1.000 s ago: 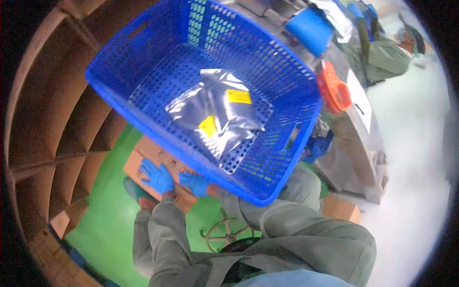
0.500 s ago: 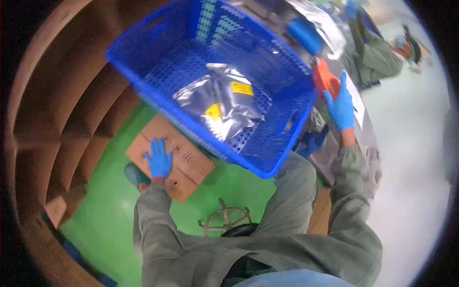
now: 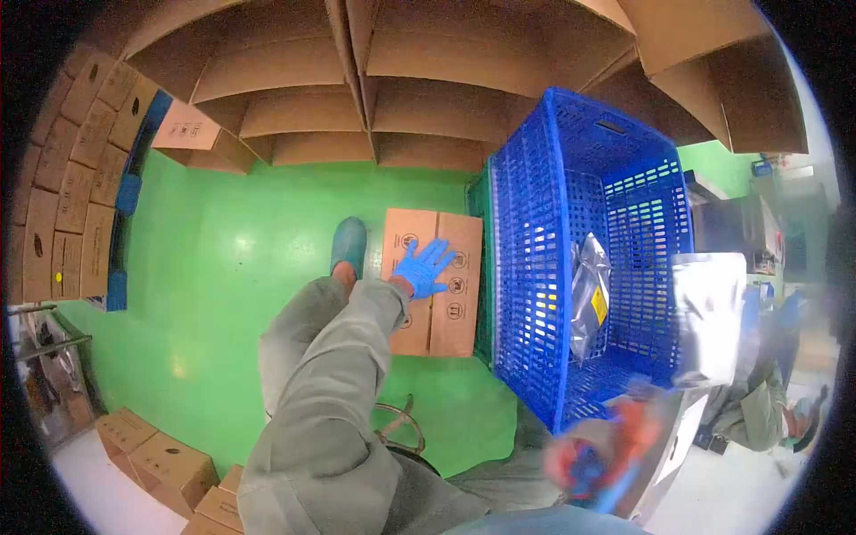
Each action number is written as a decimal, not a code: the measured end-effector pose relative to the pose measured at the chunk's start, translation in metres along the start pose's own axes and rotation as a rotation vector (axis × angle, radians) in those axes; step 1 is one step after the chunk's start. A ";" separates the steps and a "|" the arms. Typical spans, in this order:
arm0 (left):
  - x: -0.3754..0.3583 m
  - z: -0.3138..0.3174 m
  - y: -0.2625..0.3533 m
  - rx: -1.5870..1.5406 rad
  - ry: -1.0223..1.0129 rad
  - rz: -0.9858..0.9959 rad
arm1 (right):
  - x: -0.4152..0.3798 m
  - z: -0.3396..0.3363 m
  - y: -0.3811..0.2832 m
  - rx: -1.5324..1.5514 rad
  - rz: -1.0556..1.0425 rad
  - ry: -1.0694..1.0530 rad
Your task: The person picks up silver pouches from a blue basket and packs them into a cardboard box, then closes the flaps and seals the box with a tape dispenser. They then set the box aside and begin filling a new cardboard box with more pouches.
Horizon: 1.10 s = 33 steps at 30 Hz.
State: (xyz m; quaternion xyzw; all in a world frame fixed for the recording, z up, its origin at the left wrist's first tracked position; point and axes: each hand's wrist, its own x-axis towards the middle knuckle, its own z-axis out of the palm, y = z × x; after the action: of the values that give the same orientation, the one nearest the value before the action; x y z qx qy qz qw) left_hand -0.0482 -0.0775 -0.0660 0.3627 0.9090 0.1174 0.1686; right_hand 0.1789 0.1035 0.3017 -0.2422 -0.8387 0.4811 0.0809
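Fingers spread, my left hand (image 3: 426, 267) rests on top of a closed cardboard box (image 3: 456, 308) on the green floor. At the lower right, my right hand (image 3: 617, 489) is smeared by motion beside a blurred red-orange object (image 3: 635, 430); its fingers and grip cannot be made out. Between the hands stands a blue perforated crate (image 3: 563, 267), with a silver bag (image 3: 590, 299) with a yellow label inside. Another silver bag (image 3: 711, 312) is beyond the crate's right side.
Open cardboard boxes (image 3: 437, 49) line the top. Stacked cartons (image 3: 67, 187) stand at the left, more cartons (image 3: 169, 464) at the lower left. A stool base (image 3: 406, 423) is near my legs. A person (image 3: 753, 415) is at the far right.
The view has swung round, bringing stacked cartons into sight at the left. My left hand stays on the box. My right hand, earlier spread beside the red-orange object, is now blurred.
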 end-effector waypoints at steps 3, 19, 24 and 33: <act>0.003 -0.004 -0.009 -0.003 -0.043 0.045 | 0.004 0.053 0.003 0.069 -0.082 -0.195; -0.005 -0.036 -0.026 -0.336 -0.222 0.069 | 0.015 0.261 0.247 0.155 0.105 -0.135; -0.025 -0.031 -0.012 -1.091 -0.902 -0.384 | 0.013 0.259 0.245 0.117 0.125 -0.158; -0.020 -0.005 -0.015 -1.480 -0.797 -0.146 | 0.006 0.255 0.254 0.130 0.105 -0.180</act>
State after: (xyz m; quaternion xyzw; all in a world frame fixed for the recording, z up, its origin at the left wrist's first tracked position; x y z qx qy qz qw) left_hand -0.0457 -0.1027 -0.0618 0.1131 0.4914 0.5347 0.6782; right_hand 0.1631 0.0169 -0.0471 -0.2357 -0.7959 0.5577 -0.0048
